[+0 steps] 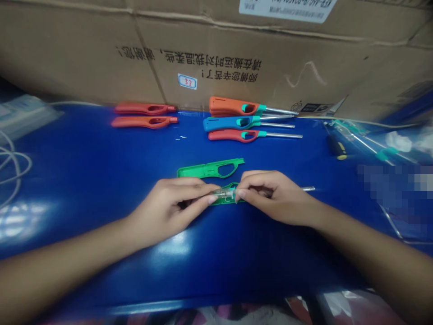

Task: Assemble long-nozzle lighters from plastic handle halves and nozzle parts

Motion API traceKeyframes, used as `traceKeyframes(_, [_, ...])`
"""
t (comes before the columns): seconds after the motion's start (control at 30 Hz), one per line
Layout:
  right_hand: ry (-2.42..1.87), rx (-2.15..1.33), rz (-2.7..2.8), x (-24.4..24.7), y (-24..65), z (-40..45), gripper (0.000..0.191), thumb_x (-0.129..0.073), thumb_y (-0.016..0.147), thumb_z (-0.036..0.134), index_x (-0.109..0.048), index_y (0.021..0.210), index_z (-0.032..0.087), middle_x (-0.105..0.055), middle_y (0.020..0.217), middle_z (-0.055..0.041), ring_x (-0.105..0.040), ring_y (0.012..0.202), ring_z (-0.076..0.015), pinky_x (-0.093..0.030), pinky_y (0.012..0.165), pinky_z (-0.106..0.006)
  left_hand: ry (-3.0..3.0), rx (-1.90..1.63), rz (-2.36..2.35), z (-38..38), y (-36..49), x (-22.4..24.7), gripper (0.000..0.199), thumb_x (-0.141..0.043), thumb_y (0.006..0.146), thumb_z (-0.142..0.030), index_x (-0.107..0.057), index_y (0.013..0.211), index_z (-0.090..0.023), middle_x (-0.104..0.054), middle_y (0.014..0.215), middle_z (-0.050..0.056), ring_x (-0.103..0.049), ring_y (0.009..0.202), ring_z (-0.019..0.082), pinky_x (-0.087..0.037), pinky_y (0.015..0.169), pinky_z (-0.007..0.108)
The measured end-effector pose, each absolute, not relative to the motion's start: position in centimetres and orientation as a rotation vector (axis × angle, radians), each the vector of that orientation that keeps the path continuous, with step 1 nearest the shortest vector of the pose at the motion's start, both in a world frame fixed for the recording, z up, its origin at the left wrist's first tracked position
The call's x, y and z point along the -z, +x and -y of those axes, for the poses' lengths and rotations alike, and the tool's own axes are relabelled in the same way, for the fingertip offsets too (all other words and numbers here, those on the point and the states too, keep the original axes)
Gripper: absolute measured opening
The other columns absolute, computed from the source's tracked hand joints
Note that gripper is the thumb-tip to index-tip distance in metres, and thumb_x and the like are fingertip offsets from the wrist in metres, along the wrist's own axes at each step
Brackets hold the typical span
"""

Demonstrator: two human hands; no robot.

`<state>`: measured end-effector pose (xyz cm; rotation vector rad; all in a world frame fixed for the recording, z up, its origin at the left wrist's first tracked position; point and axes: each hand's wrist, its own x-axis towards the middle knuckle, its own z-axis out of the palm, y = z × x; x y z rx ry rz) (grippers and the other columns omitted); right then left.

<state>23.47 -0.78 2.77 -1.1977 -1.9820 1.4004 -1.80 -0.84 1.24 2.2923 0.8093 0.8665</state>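
My left hand [169, 210] and my right hand [274, 196] meet above the blue work surface, their fingertips pinching a small clear plastic lighter part [223, 194]. A thin metal tube [308, 188] sticks out to the right beyond my right hand and seems joined to that part. Beneath my fingers lies a green lighter shell half [225, 203], mostly hidden. Just above my hands rests a second green shell half [209, 169], not touched. Farther back lie two red shell halves [145, 114] and several finished long-nosed utility lighters [241, 121] in orange, blue and red.
A large cardboard box [216, 54] stands along the back edge of the blue table [101, 271]. A coiled white cable [11, 167] and a plastic bag [23, 115] lie left; a screwdriver handle [336, 148] and green-trimmed parts lie right.
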Motion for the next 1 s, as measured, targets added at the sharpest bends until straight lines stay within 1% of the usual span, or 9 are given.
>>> traceKeyframes(0.23, [-1.19, -1.391, 1.995, -2.86, 23.45, 0.82, 0.024, -0.059, 0.095, 0.031, -0.069, 0.08, 0.015, -0.055, 0.078, 0.0, -0.04, 0.057, -0.0072, -0.029, 0.048, -0.024, 2.298, -0.856, -0.805, 0.77, -1.95, -1.04, 0.023, -0.063, 0.097, -0.019, -0.075, 0.117, -0.017, -0.079, 0.105, 0.006, -0.075, 0.088, 0.015, -0.059, 0.076, 0.021])
traceKeyframes(0.47, [-1.185, -1.377, 2.009, -2.9, 23.35, 0.77, 0.023, -0.059, 0.096, 0.03, -0.066, 0.078, 0.016, -0.054, 0.077, 0.0008, -0.041, 0.058, -0.0075, -0.029, 0.049, -0.024, 2.298, -0.866, -0.819, 0.75, -1.88, -1.04, 0.024, -0.062, 0.097, -0.02, -0.076, 0.117, -0.02, -0.079, 0.104, 0.006, -0.075, 0.087, 0.016, -0.06, 0.076, 0.022])
traceKeyframes(0.77, [-1.167, -1.358, 2.029, -2.83, 23.34, 0.64, 0.024, -0.058, 0.096, 0.03, -0.066, 0.078, 0.016, -0.057, 0.078, 0.0002, -0.041, 0.058, -0.0077, -0.029, 0.048, -0.023, 2.292, -0.862, -0.833, 0.82, -1.89, -1.12, 0.023, -0.064, 0.096, -0.02, -0.077, 0.115, -0.016, -0.079, 0.102, 0.007, -0.076, 0.086, 0.016, -0.06, 0.075, 0.021])
traceKeyframes(1.0, [-1.182, -1.376, 2.007, -2.82, 23.4, 0.76, 0.023, -0.06, 0.095, 0.032, -0.069, 0.08, 0.016, -0.058, 0.078, -0.0002, -0.043, 0.059, -0.0079, -0.031, 0.049, -0.023, 2.297, -0.865, -0.783, 0.76, -1.83, -1.23, 0.023, -0.063, 0.097, -0.019, -0.076, 0.116, -0.021, -0.079, 0.106, 0.006, -0.076, 0.087, 0.016, -0.061, 0.077, 0.022])
